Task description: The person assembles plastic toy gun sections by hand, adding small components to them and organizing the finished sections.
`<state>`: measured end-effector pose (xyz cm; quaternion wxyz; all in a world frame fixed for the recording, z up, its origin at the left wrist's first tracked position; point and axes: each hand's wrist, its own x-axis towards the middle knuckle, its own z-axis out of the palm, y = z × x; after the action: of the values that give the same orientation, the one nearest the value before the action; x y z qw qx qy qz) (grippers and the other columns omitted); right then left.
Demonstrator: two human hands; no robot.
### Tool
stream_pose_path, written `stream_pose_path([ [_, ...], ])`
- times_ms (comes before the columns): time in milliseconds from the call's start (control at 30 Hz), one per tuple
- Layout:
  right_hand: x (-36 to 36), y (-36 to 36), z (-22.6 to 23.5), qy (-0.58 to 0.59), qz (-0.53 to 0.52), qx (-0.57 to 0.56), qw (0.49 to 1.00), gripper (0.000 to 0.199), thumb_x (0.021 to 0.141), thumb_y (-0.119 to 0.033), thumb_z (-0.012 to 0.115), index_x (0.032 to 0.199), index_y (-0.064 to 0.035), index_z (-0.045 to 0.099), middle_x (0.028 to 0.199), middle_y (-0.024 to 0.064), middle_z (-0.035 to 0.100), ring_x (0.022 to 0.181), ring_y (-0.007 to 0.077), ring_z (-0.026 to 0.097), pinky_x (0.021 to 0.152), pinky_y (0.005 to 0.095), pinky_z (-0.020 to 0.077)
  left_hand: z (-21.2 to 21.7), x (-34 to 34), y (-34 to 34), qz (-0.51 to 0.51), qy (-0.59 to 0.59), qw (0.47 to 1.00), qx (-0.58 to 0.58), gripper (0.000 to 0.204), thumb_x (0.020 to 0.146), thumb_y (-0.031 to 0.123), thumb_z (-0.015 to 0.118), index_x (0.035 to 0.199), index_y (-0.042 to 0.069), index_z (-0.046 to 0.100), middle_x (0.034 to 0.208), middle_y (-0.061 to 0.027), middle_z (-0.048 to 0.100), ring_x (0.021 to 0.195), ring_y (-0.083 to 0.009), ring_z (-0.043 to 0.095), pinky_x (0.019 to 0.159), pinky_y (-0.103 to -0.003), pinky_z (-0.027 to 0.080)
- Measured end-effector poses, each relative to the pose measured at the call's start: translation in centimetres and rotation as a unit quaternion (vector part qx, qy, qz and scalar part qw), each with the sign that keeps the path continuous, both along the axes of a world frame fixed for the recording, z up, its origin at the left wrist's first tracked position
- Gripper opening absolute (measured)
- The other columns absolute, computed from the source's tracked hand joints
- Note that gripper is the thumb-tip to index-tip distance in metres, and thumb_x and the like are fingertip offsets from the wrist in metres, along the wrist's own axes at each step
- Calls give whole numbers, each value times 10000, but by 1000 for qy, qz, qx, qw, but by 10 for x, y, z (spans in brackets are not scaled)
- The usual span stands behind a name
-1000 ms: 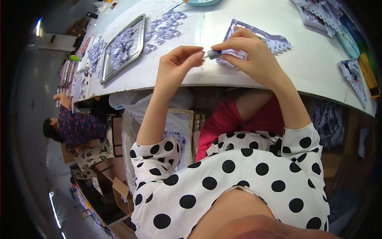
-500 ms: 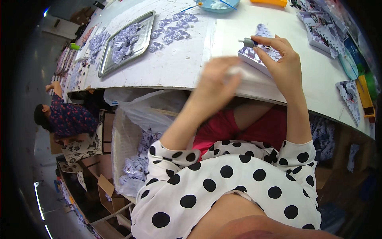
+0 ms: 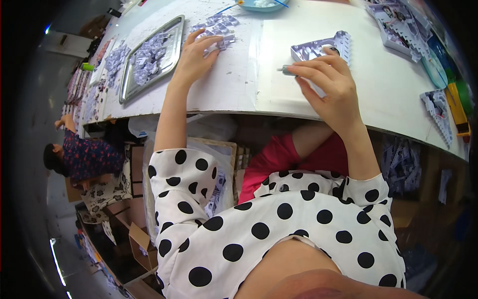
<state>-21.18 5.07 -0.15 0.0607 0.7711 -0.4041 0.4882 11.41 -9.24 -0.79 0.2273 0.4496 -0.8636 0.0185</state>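
My right hand (image 3: 332, 84) pinches a small cylindrical grey motor (image 3: 287, 70), its thin shaft pointing left. It is held just over the white work surface. Behind those fingers lies a lilac plastic housing (image 3: 311, 49) with a stepped edge, partly hidden by the hand. Over on the left, my left hand (image 3: 195, 57) reaches down at a cluster of small lilac plastic parts (image 3: 219, 21), thumb and fingers apart around one of them. Whether the fingertips touch that part is hard to tell.
A metal tray (image 3: 179, 42) of lilac parts stands left of my left hand. A blue dish (image 3: 263, 6) with white stuff is at the back. More wired housings (image 3: 398, 30) and a yellow tool (image 3: 455, 109) lie at right. A co-worker (image 3: 94, 154) sits far left.
My left hand has moved from beside the housing, left and away from me, to the loose parts. My right hand has come left and nearer with the motor, and more of the housing shows.
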Motion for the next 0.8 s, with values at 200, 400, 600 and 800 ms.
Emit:
stream_pose_path([
  [200,1,-5,-19,11,54,46,997,244,815,-63,740,1042,-154,742,927,13,728,907,221,675,1048,429,488,10,-29,48,-16,55,996,71,447,813,140,775,1255,143,713,1188,-36,724,1381,-267,458,1132,-434,404],
  [400,-2,-4,-7,-77,51,193,977,128,833,-111,728,949,-142,773,951,10,734,1030,236,670,1032,425,478,9,-77,111,-127,114,981,96,559,742,72,805,1285,67,673,1065,-58,746,1250,-271,580,1188,-499,342],
  [600,-4,-9,-13,44,58,142,987,216,814,-80,765,1023,-130,789,966,41,700,981,235,647,939,387,507,-1,-87,116,-134,171,969,121,595,742,47,812,1314,62,652,1104,-75,744,1208,-223,606,1213,-505,305],
  [800,-6,-8,-9,152,38,95,983,159,832,-155,757,991,-156,765,985,-15,744,1081,214,649,1149,485,378,4,-91,118,-144,143,972,119,546,742,39,806,1273,67,680,1098,-64,747,1248,-251,584,1212,-514,309],
])
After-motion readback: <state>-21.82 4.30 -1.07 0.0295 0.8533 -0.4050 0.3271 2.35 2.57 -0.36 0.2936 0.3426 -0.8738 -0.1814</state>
